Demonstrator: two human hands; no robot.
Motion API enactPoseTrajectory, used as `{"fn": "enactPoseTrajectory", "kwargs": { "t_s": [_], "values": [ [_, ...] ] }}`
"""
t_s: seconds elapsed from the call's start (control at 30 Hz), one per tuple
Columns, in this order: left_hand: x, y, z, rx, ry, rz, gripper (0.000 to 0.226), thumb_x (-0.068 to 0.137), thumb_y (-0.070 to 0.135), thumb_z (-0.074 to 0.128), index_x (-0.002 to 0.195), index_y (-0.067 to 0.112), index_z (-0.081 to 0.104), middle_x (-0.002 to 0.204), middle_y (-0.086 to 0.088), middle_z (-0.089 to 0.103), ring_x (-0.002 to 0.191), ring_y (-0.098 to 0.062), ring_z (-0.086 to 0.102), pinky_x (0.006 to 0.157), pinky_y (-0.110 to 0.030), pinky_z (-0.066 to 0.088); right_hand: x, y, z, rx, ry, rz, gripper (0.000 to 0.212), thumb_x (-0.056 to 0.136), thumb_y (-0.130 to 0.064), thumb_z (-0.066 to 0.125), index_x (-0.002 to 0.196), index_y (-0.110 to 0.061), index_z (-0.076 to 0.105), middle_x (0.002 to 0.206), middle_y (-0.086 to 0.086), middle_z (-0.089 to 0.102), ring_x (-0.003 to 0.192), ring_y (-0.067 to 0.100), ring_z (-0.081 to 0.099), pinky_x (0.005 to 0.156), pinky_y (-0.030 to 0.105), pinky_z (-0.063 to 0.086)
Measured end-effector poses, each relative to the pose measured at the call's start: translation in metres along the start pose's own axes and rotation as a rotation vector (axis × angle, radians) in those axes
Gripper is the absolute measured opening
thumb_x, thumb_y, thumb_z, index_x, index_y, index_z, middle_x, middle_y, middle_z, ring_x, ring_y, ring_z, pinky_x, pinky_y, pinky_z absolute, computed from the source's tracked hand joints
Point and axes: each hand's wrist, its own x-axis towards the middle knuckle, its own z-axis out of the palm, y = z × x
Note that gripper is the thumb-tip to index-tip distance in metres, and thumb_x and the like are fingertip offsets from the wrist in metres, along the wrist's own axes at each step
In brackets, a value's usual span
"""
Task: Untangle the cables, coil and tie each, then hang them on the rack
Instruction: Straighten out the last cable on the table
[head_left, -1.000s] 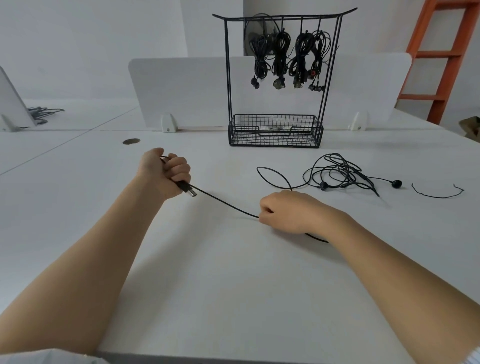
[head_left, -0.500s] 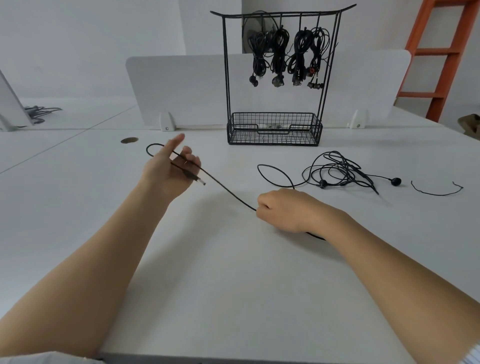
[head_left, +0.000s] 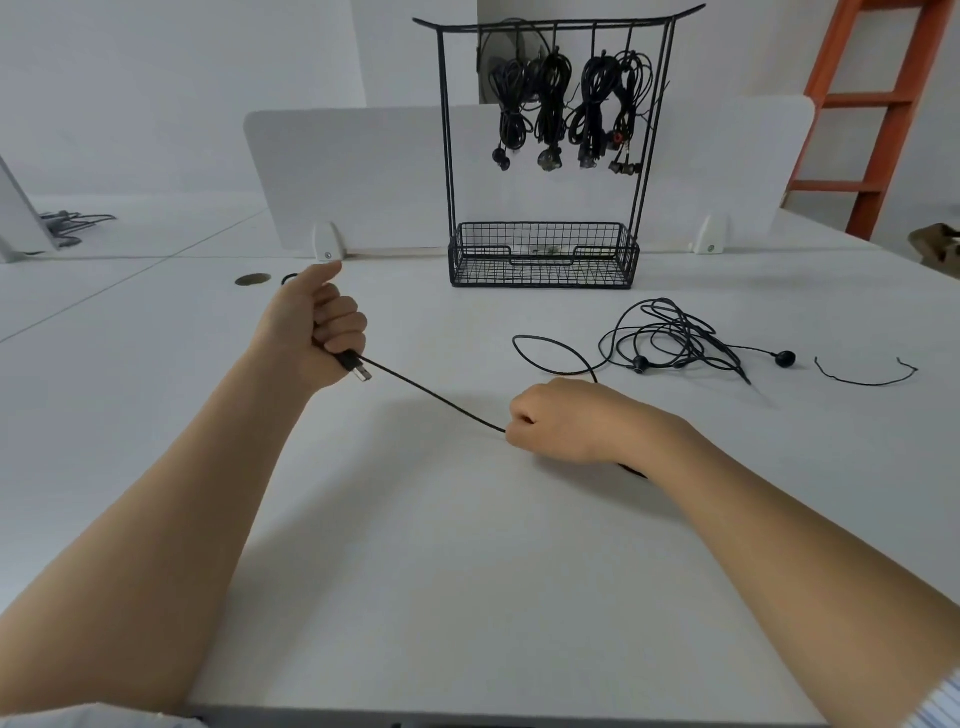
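The left hand is clamped back into a fist round the black cable. Half a second ago those fingers were splayed open with the cord just lying across the palm. The thumb sticks up and the USB plug pokes out under the little finger.

From there the cable slants down to the right hand, which hasn't budged: knuckles up on the table, fingers curled and pinching the cord. Can't really tell how many loops are inside the left fist.

A loop from the tangle disappears behind the right hand. The tangle lies on the table in front of the rack, where four coiled bundles already hang.
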Motion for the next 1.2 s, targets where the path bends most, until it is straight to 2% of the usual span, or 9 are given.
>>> {"fn": "enactPoseTrajectory", "kwargs": {
  "t_s": [0.13, 0.3, 0.4, 0.47, 0.6, 0.77, 0.9, 1.0, 1.2],
  "values": [
    [-0.003, 0.0, 0.001, 0.175, -0.048, -0.097, 0.062, 0.094, 0.029, 0.042, 0.035, 0.02, 0.026, 0.034, 0.008, 0.02, 0.026, -0.006, 0.018, 0.027, -0.015, 0.01, -0.004, -0.002, -0.001, -0.02, -0.009, 0.001, 0.022, 0.087, -0.025, 0.04, 0.068, -0.013, 0.037, 0.071, 0.002, 0.041, 0.066, 0.021, 0.037, 0.053, 0.029, 0.025],
    [-0.012, -0.005, 0.012, 0.747, -0.013, -0.072, 0.053, 0.091, 0.036, 0.052, 0.046, 0.021, 0.027, 0.044, 0.003, 0.024, 0.031, -0.007, 0.016, 0.031, -0.014, 0.01, -0.003, -0.001, -0.002, -0.021, 0.068, 0.0, 0.026, 0.088, -0.025, 0.039, 0.066, -0.013, 0.036, 0.071, 0.003, 0.044, 0.067, 0.021, 0.04, 0.051, 0.028, 0.026],
    [-0.021, -0.014, 0.023, 1.201, 0.018, 0.015, 0.052, 0.084, 0.054, 0.055, 0.059, 0.01, 0.044, 0.048, -0.003, 0.04, 0.038, -0.011, 0.019, 0.038, -0.018, 0.014, -0.003, -0.001, -0.007, 0.161, 0.145, -0.009, 0.026, 0.09, -0.023, 0.039, 0.067, -0.01, 0.042, 0.069, 0.001, 0.046, 0.063, 0.018, 0.039, 0.053, 0.028, 0.028],
    [-0.028, -0.021, 0.032, 1.334, -0.068, 0.004, 0.059, 0.085, 0.06, 0.046, 0.072, 0.003, 0.053, 0.033, 0.008, 0.038, 0.032, -0.007, 0.019, 0.036, -0.018, 0.015, -0.004, -0.002, -0.011, 0.376, 0.219, -0.037, 0.024, 0.09, -0.021, 0.041, 0.079, -0.004, 0.054, 0.067, 0.0, 0.047, 0.058, 0.013, 0.04, 0.054, 0.027, 0.03],
    [-0.04, -0.029, 0.046, 1.366, -0.288, 0.001, 0.055, 0.089, 0.048, 0.039, 0.096, -0.005, 0.055, 0.03, 0.01, 0.045, 0.026, -0.005, 0.022, 0.034, -0.013, 0.015, -0.006, -0.004, -0.016, 0.743, 0.297, -0.083, 0.023, 0.091, -0.015, 0.043, 0.07, -0.014, 0.052, 0.049, -0.007, 0.04, 0.036, 0.004, 0.031, 0.041, 0.017, 0.026],
    [-0.044, -0.031, 0.043, 1.425, -0.527, -0.139, 0.046, 0.071, 0.04, 0.071, 0.06, 0.011, 0.037, 0.036, 0.007, 0.042, 0.034, -0.008, 0.022, 0.035, -0.017, 0.016, -0.007, -0.005, -0.017, 1.047, 0.297, -0.135, 0.024, 0.091, -0.007, 0.041, 0.068, -0.011, 0.048, 0.036, -0.011, 0.032, 0.035, 0.006, 0.021, 0.035, 0.014, 0.019],
    [-0.036, -0.037, 0.042, 1.449, -0.448, -0.152, 0.05, 0.089, 0.028, 0.057, 0.053, 0.018, 0.025, 0.042, 0.003, 0.025, 0.039, -0.012, 0.017, 0.038, -0.018, 0.015, -0.007, -0.005, -0.018, 1.19, 0.369, -0.138, 0.025, 0.091, -0.006, 0.041, 0.067, -0.01, 0.046, 0.036, -0.011, 0.029, 0.035, 0.006, 0.018, 0.036, 0.014, 0.017],
    [-0.033, -0.038, 0.042, 1.393, -0.421, -0.165, 0.051, 0.096, 0.034, 0.042, 0.051, 0.021, 0.021, 0.044, 0.007, 0.018, 0.042, -0.011, 0.013, 0.04, -0.02, 0.012, -0.006, -0.007, -0.017, 1.279, 0.434, -0.101, 0.025, 0.091, -0.007, 0.042, 0.067, -0.01, 0.047, 0.036, -0.011, 0.027, 0.035, 0.007, 0.017, 0.036, 0.014, 0.016],
    [-0.032, -0.035, 0.038, 1.029, -0.594, -0.07, 0.045, 0.084, 0.045, 0.036, 0.044, 0.027, 0.024, 0.039, 0.012, 0.016, 0.046, -0.013, 0.019, 0.044, -0.023, 0.014, -0.003, -0.01, -0.013, 1.347, 0.515, -0.052, 0.022, 0.091, -0.011, 0.05, 0.069, -0.012, 0.052, 0.038, -0.011, 0.032, 0.034, 0.005, 0.022, 0.035, 0.014, 0.019]
  ]
}}
